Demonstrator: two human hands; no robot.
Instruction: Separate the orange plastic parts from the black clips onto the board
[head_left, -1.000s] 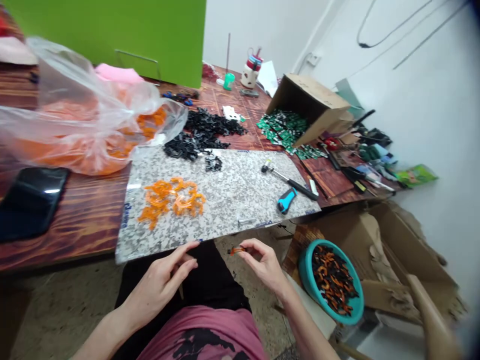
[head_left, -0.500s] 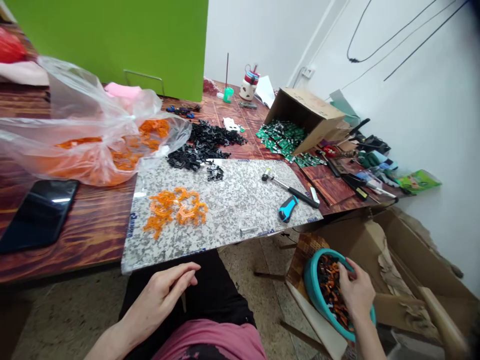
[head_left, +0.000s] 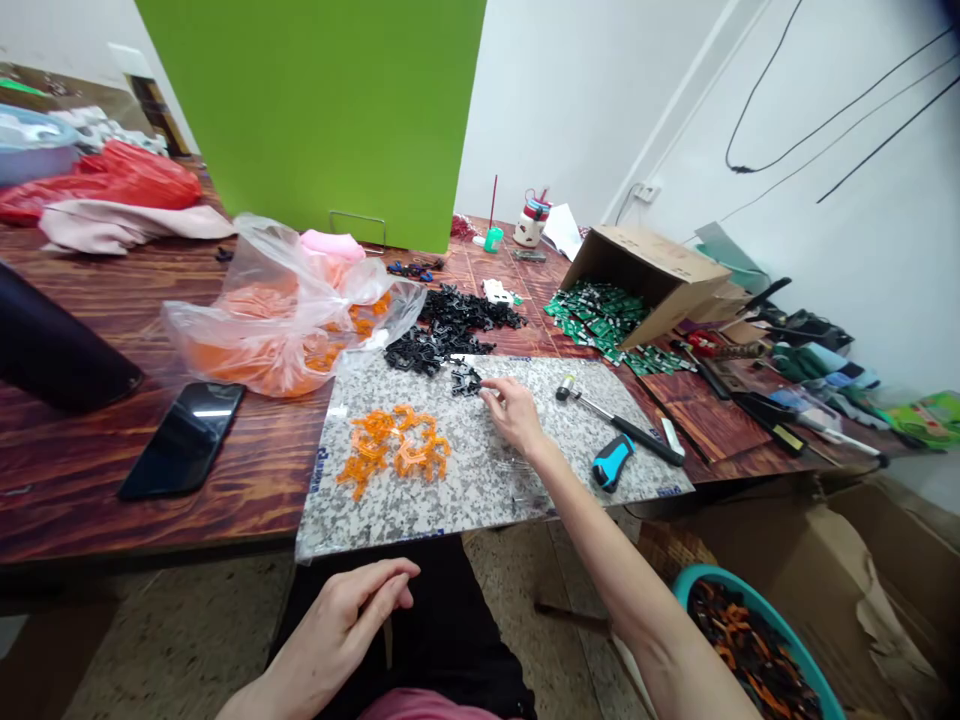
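My right hand (head_left: 514, 415) rests on a speckled granite slab (head_left: 457, 520), its fingertips touching or just beside a small cluster of black plastic parts (head_left: 465, 380). I cannot tell whether those fingers hold anything. My left hand (head_left: 345, 625) hangs over my lap below the slab's front edge, fingers loosely curled around nothing. A pile of orange plastic pieces (head_left: 391, 452) lies on the slab left of my right hand. Behind the slab is a larger heap of black parts (head_left: 454, 325). A teal basin (head_left: 739, 600) of mixed black and orange pieces sits low at the right.
A small hammer (head_left: 622, 425) and a blue-and-black tool handle (head_left: 611, 462) lie on the slab. A plastic bag of orange pieces (head_left: 277, 345), a phone (head_left: 184, 440) and a tipped cardboard box (head_left: 645, 270) spilling green circuit boards (head_left: 596, 315) share the wooden table (head_left: 187, 530).
My right hand has left the teal basin and moved onto the slab beside the small black parts. My left hand stays over my lap. The view has tilted up, so the basin sits lower.
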